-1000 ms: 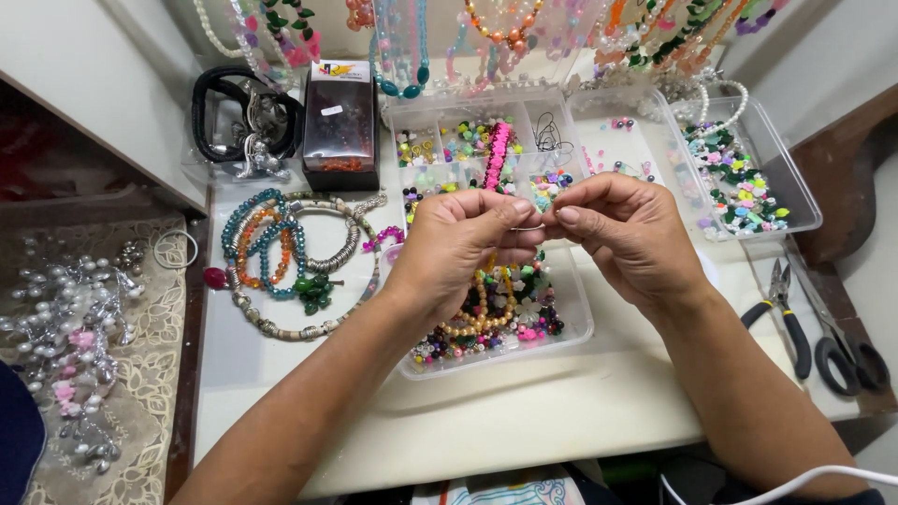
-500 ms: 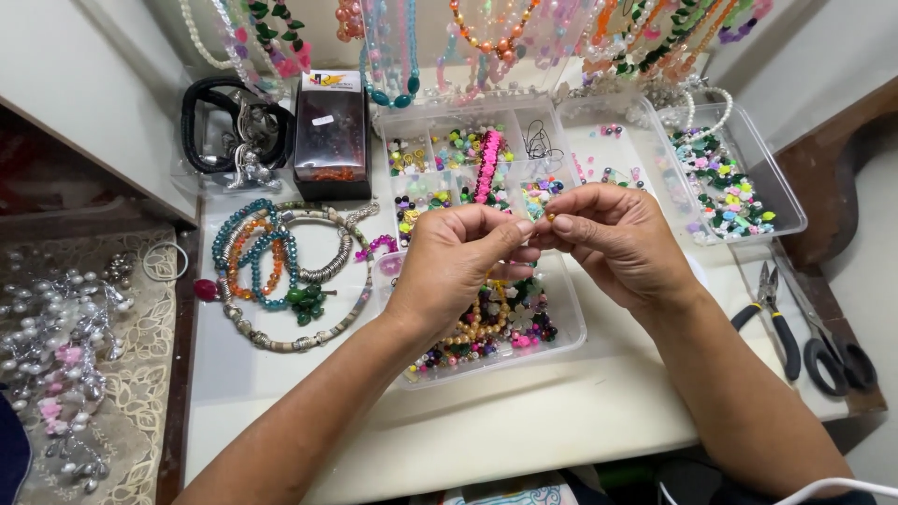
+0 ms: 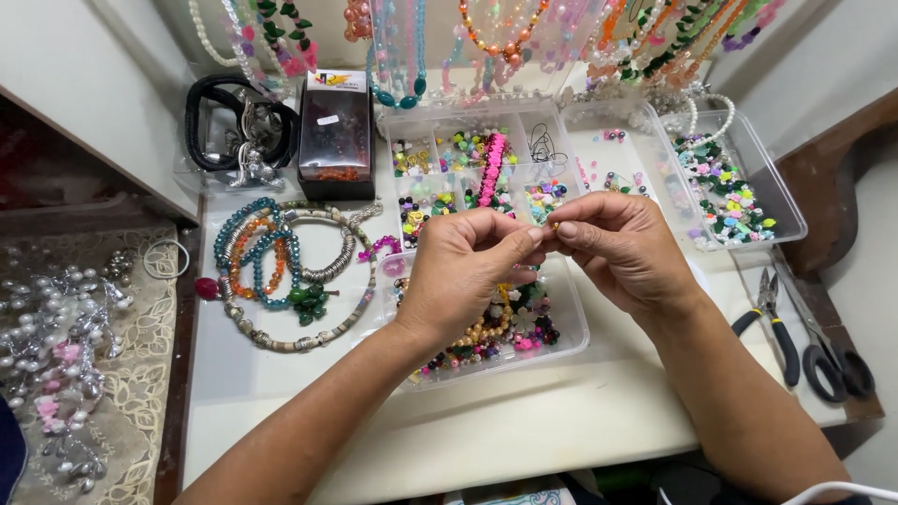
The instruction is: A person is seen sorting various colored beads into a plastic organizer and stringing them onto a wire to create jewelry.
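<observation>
Both hands meet over the clear plastic bead tray [image 3: 561, 332], fingertips pressed together. Left hand [image 3: 465, 265] and right hand [image 3: 622, 248] pinch one tiny bead [image 3: 553, 225] between thumbs and forefingers; too small to tell its shape or whether a thread runs through it. The bead sits above the tray's back edge.

Tray: shallow, transparent, thin-walled, holding loose mixed beads – glossy dark ones, pink, a strand of gold-coloured round beads. Directly behind the tray, a clear divided organiser [image 3: 468, 168] with small compartments of bright mixed beads and a pink beaded strip across it. Right of the tray, further back, another clear box [image 3: 781, 201] of green, pink and yellow chips.

Left of the tray: pile of bracelets [image 3: 281, 271] – teal faceted glass, orange beads, metal-look coils, one chunky stone-like ring of beads. Behind that pile, a dark boxy container [image 3: 335, 136] and black looped cords [image 3: 224, 117].

Right of the tray: pliers [image 3: 772, 323] with black grips, scissors [image 3: 837, 360] beside them.

Bench [image 3: 524, 430]: smooth white, matte. Beaded necklaces [image 3: 486, 28] hang along the wall behind the tray. Far left of the tray, a lower surface with a lace cloth [image 3: 140, 374] and silver and pearl beadwork [image 3: 56, 337].
</observation>
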